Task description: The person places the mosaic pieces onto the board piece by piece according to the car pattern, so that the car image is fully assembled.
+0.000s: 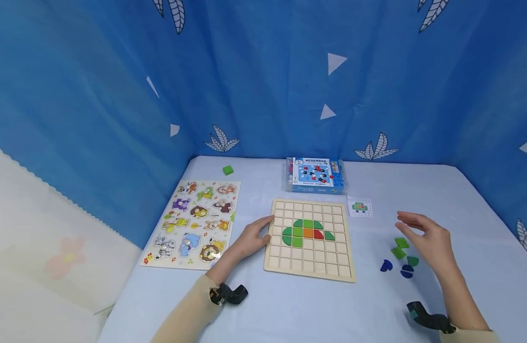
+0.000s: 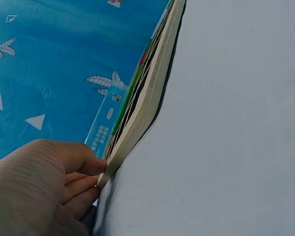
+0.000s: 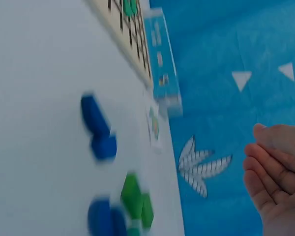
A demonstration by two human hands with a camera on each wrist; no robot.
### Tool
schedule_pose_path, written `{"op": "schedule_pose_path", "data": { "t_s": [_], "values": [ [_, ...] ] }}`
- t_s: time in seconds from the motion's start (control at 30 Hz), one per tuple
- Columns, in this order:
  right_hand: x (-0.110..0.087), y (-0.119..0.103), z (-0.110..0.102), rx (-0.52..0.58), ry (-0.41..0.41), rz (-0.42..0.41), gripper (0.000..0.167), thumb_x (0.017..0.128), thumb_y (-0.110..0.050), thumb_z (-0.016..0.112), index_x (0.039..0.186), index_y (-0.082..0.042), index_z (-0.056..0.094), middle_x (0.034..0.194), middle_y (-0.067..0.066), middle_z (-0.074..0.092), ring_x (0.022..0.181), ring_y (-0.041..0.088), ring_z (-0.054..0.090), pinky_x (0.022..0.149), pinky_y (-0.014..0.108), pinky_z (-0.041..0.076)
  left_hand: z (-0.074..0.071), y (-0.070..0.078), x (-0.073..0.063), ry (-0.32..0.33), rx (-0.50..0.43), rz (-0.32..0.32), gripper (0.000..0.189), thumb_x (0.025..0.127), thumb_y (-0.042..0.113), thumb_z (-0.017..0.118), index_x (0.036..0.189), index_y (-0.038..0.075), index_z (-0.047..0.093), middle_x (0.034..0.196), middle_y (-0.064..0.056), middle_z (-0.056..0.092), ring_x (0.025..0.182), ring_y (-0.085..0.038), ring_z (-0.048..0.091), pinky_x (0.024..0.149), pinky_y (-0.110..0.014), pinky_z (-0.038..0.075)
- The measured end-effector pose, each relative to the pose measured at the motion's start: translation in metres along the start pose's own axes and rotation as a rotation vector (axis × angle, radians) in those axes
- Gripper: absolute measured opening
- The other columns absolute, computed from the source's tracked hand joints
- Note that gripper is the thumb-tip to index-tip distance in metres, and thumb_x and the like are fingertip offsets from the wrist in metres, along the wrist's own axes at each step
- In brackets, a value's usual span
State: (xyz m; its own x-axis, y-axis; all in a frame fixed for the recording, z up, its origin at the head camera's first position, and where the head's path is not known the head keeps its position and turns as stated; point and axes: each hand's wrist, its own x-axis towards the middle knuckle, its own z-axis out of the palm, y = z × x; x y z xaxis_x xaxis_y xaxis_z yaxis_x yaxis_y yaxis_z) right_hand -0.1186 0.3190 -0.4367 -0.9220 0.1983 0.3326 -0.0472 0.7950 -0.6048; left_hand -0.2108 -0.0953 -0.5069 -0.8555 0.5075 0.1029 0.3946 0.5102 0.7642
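Observation:
My left hand touches the left edge of a square wooden grid board; the left wrist view shows thumb and fingertips against the board's edge. Green pieces, an orange square and a red rounded piece sit in its cells. Over the table's right side hovers my right hand, thumb apart from the fingers, holding nothing. Close by lie green squares, a green rounded piece and several dark blue rounded pieces. The right wrist view shows the blue pieces blurred.
A small pattern card lies off the board's upper right corner. Behind the board is a boxed molecule set. On the left lies an animal puzzle, with a lone green square beyond it. Blue curtains surround the table.

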Motion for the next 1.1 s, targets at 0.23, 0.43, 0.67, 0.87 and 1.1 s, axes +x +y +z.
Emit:
{"op": "schedule_pose_path", "data": {
  "t_s": [0.23,0.43,0.67,0.87,1.1],
  "values": [
    [-0.020,0.033,-0.007,-0.083,-0.077,0.057,0.042,0.089,-0.024,0.067,0.118,0.005,0.060,0.112,0.028,0.061,0.101,0.048,0.054,0.071,0.057,0.051,-0.003,-0.001,0.000,-0.003,0.013,-0.009,0.059,0.088,0.005,0.059,0.143,0.002,0.039,0.144,-0.013,0.040,0.134,-0.025,0.034,0.111,-0.035,0.028],
    [-0.022,0.050,0.011,-0.116,-0.104,0.028,0.043,0.087,-0.022,0.069,0.114,0.010,0.060,0.109,0.032,0.059,0.099,0.049,0.054,0.075,0.061,0.047,-0.003,-0.002,0.000,0.003,-0.010,0.001,0.058,0.088,0.004,0.059,0.142,0.001,0.039,0.144,-0.014,0.040,0.134,-0.026,0.034,0.111,-0.037,0.028],
    [-0.022,0.051,0.024,-0.135,-0.051,-0.059,0.030,0.081,-0.002,0.070,0.107,0.011,0.063,0.099,0.030,0.062,0.089,0.047,0.058,0.072,0.059,0.049,0.000,-0.002,0.000,-0.005,0.002,-0.005,0.058,0.088,0.005,0.059,0.143,0.002,0.039,0.144,-0.013,0.041,0.134,-0.025,0.034,0.111,-0.035,0.028],
    [-0.023,0.052,0.024,-0.151,-0.028,-0.045,0.028,0.082,0.000,0.067,0.107,0.012,0.062,0.101,0.032,0.061,0.094,0.048,0.055,0.075,0.060,0.047,-0.001,0.000,0.001,-0.005,0.010,-0.009,0.058,0.088,0.005,0.059,0.142,0.002,0.039,0.144,-0.013,0.041,0.134,-0.026,0.034,0.111,-0.035,0.028],
    [-0.027,0.056,0.021,-0.165,-0.025,-0.025,0.032,0.081,-0.001,0.068,0.109,0.012,0.061,0.103,0.032,0.060,0.097,0.049,0.053,0.077,0.060,0.046,-0.001,0.000,0.000,-0.007,0.004,-0.005,0.058,0.088,0.005,0.059,0.142,0.000,0.039,0.144,-0.014,0.041,0.134,-0.026,0.034,0.111,-0.036,0.028]
  ]
}}
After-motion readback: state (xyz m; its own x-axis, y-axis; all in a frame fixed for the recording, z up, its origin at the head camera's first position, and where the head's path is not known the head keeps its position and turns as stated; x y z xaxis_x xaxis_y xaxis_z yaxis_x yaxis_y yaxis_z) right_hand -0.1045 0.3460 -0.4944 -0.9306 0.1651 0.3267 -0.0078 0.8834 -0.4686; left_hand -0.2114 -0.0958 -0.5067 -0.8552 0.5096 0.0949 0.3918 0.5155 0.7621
